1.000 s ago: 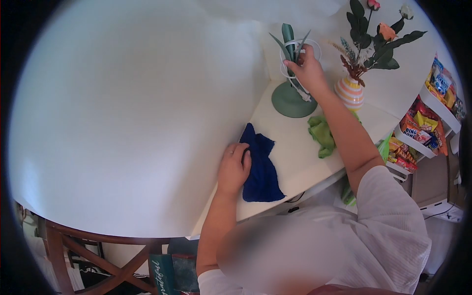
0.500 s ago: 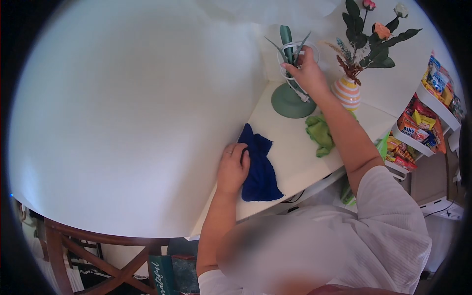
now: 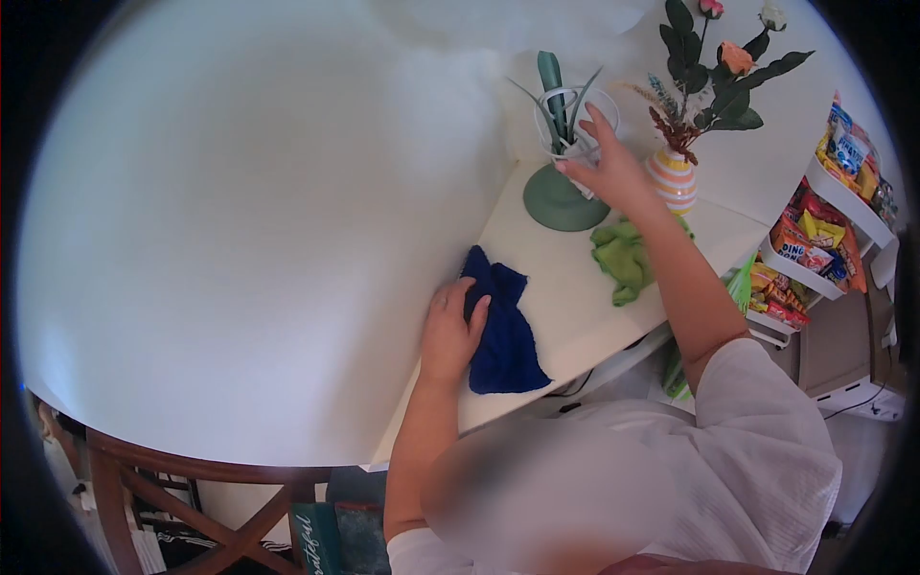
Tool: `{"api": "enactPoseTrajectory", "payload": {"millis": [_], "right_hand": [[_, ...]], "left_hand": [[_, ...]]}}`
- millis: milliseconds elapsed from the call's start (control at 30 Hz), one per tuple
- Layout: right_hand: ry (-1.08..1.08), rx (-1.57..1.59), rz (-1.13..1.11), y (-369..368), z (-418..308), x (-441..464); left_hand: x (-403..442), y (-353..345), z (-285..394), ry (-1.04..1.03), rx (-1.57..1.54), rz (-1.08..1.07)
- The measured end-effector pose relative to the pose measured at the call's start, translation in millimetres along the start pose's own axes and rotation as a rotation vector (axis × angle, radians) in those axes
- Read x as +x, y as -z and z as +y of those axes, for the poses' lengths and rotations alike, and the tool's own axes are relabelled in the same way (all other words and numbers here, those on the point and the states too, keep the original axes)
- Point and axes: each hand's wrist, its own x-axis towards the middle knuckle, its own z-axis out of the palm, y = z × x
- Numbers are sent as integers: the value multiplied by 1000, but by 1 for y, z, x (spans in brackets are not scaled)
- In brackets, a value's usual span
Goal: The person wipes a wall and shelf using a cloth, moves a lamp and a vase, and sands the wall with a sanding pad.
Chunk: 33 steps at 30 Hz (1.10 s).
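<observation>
A dark blue cloth [image 3: 504,335] lies on the white tabletop. My left hand [image 3: 450,331] is at its left edge, with thumb and fingers closed on the fabric. Farther back stands a green stand [image 3: 565,206] with a round base, an upright post and two thin arms. A white cord [image 3: 613,113] is looped around its upper part. My right hand [image 3: 613,168] is just right of the post, thumb and fingers spread apart, nothing gripped. Whether its fingertips touch the cord I cannot tell. A crumpled green cloth [image 3: 623,264] rests below my right forearm.
A striped vase [image 3: 674,182] with artificial flowers stands right of the green stand. Tiered white racks [image 3: 810,273] of snack packets are beyond the table's right end. A large white panel [image 3: 259,240] fills the left; a wooden chair [image 3: 211,470] is at lower left.
My right hand has opened its fingers and drawn slightly away from the post and cord. My left hand and the blue cloth are nearly unchanged.
</observation>
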Motion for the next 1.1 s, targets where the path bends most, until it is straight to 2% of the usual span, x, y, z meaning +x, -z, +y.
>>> {"api": "enactPoseTrajectory", "payload": {"millis": [133,200,267,333,433,467,567,633,733,800,900,933,1033,1100], "right_hand": [[254,-171,64,9,-26,-36],[250,-128,-58,-13,-35,-60],[-98,284,-585,-36,-55,-75],[-230,581,-700,-59,-66,-89],[-160,681,-620,-85,-68,-99],[-44,591,-509,-86,-68,-96],[161,695,-83,-79,-87,-60],[387,823,28,-73,-108,-32],[491,706,257,-83,-145,3],[569,548,287,-105,-155,26],[604,316,219,-133,-162,42],[675,281,223,-136,-160,47],[592,378,321,-141,-150,57],[495,321,316,-139,-142,64]], "left_hand": [[0,1,-1,-23,52,18],[-2,2,-2,-47,36,61],[-3,3,0,-57,-23,127],[-9,4,4,-179,-192,169],[-12,4,6,-339,-368,222],[-12,4,6,-388,-410,241],[-9,0,7,-459,-555,468],[-11,3,4,-388,-430,479],[-16,1,1,-281,-343,425],[-19,4,0,-254,-210,314],[-18,8,16,-203,-175,223],[-19,7,16,-200,-172,212],[-18,7,15,-177,-172,175],[-16,8,19,-152,-183,133]]}}
